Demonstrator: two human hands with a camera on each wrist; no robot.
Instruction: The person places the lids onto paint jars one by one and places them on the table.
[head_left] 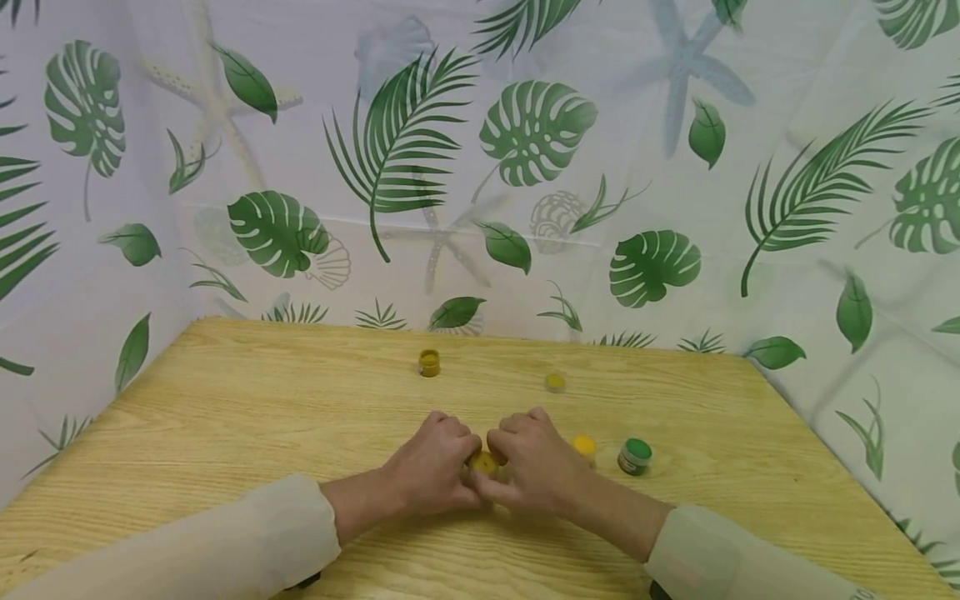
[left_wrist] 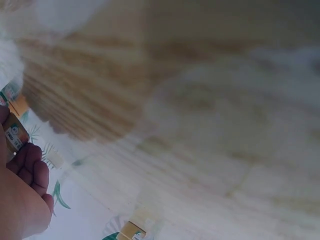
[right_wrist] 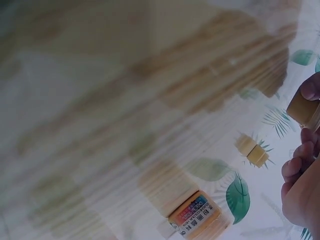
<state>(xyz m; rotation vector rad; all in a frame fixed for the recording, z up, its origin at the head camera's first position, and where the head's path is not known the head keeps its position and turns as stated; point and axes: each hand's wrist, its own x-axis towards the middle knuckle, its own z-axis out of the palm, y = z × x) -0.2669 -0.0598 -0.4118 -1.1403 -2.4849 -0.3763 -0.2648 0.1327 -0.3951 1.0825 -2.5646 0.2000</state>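
Both hands meet at the front middle of the table around a small ochre paint jar [head_left: 483, 463]. My left hand [head_left: 433, 462] grips it from the left with curled fingers; in the left wrist view the printed label of the held jar [left_wrist: 16, 135] shows beside the fingers. From the other side my right hand [head_left: 534, 462] pinches the jar between thumb and fingers. Its ochre top [right_wrist: 303, 107] sits under a fingertip in the right wrist view. The fingers hide much of the jar.
Just right of the right hand stands a yellow-orange paint jar [head_left: 584, 447], partly covered by it. A green paint jar [head_left: 635, 457] is farther right. Toward the back are an ochre jar [head_left: 429, 363] and a low yellowish lid-like piece [head_left: 555, 382]. A leaf-print cloth [head_left: 450, 167] hangs behind.
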